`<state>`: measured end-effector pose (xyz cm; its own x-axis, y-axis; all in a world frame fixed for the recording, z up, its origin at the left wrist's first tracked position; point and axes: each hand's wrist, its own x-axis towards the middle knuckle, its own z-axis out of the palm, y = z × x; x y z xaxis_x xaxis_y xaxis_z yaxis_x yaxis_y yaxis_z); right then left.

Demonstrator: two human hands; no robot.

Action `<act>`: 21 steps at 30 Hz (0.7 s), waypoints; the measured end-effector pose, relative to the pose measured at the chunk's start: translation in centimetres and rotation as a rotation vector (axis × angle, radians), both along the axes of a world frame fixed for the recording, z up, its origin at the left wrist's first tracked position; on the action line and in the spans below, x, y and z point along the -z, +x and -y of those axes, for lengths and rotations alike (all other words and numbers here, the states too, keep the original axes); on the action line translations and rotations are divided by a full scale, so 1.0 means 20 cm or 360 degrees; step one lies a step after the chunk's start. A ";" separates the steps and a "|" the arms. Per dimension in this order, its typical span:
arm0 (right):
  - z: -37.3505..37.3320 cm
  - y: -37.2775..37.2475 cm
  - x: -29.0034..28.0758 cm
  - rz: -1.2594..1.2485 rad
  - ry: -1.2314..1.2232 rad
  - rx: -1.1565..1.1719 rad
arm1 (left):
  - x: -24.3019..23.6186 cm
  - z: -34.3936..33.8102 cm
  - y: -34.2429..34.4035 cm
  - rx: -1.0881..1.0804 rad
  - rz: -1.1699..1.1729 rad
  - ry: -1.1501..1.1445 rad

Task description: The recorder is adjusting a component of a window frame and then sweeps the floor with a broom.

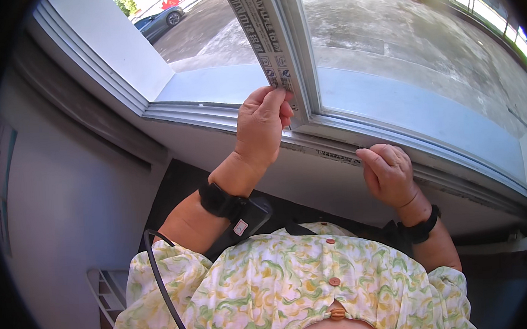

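Note:
A sliding window with a pale metal frame fills the far side. Printed protective film runs down its upright. My left hand is closed at the lower end of that film, thumb and fingers pinching its edge against the upright. Farther right, my right hand is closed in a pinch at the lower track. Its fingertips hide whatever they hold. Just left of them, a short printed film strip lies along the track.
At left the window gap opens onto paved ground with a parked car. A grey pipe runs along the left wall. Below is a white rack. A black cable hangs by my left arm; black bands circle both forearms.

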<state>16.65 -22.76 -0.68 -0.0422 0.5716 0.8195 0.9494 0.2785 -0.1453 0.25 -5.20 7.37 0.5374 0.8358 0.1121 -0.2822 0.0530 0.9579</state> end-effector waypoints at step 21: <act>0.01 -0.01 -0.01 0.0067 -0.0013 0.0035 | -0.09 -0.03 -0.04 0.0022 -0.0193 -0.0197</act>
